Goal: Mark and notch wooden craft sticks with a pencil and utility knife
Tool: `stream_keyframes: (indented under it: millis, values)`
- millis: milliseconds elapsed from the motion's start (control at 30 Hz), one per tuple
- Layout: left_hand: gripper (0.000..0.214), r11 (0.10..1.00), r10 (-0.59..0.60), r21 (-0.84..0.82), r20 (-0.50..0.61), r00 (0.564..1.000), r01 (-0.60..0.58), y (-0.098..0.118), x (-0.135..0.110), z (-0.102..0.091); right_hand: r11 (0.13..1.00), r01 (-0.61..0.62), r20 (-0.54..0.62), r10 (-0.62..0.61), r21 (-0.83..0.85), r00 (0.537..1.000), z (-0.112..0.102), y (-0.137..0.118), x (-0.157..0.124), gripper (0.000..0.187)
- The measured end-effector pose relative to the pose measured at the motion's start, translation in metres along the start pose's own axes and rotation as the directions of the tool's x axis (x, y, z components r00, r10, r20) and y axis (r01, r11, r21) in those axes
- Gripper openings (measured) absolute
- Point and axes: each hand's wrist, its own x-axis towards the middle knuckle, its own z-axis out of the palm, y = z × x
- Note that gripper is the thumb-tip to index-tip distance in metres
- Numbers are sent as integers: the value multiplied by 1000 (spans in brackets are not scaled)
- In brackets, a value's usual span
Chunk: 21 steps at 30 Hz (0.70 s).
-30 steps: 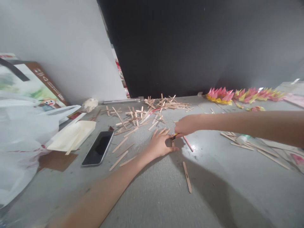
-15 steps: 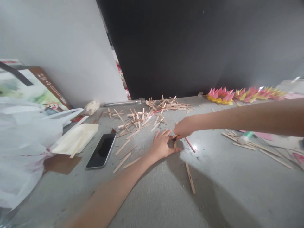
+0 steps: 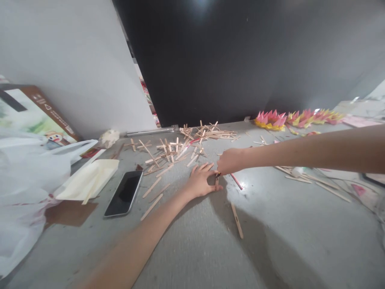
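My left hand (image 3: 199,181) lies on the grey surface with its fingers spread. Its thumb and forefinger pin down a short wooden craft stick (image 3: 217,182), which shows in the gap between them. Coming in from the right, my right hand (image 3: 231,161) is closed on a small tool with a dark end (image 3: 218,174). That end meets the stick; most of the tool is hidden by the fingers. A reddish pencil (image 3: 236,182) lies just right of the right hand. Nearer to me lies another craft stick with a dark mark or slot (image 3: 237,220).
Crossed craft sticks (image 3: 170,150) are heaped beyond my hands. At left are a phone (image 3: 124,193), a pale tray (image 3: 93,178) and a white plastic bag (image 3: 30,188). Pink and yellow paper flowers (image 3: 270,120) line the base of a black panel (image 3: 240,60). More sticks (image 3: 300,178) lie at right.
The view has shifted slightly, so everything sits a little further left. Both hands stay at the stick, and the right hand keeps its tool against it.
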Motion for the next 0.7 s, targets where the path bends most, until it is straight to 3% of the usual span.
stream_keyframes:
  millis: [200, 367, 600, 700]
  values:
    - [77, 998, 54, 39, -48, 997, -52, -6, -1, 7, 998, -24, 83, 29, -60, 996, -13, -8, 12, 16]
    - [73, 989, 143, 53, -69, 987, -140, -6, -3, -1, 996, -67, 106, 73, -65, 992, -9, -10, 17, 13]
    - [66, 976, 206, -63, -30, 978, -207, -13, -1, -20, 999, -38, 55, 39, -20, 998, -2, -13, 26, 10]
    - [63, 979, 182, -95, 21, 983, -179, -18, -3, -28, 998, 3, 1, -3, 57, 1000, 2, -9, 34, 5]
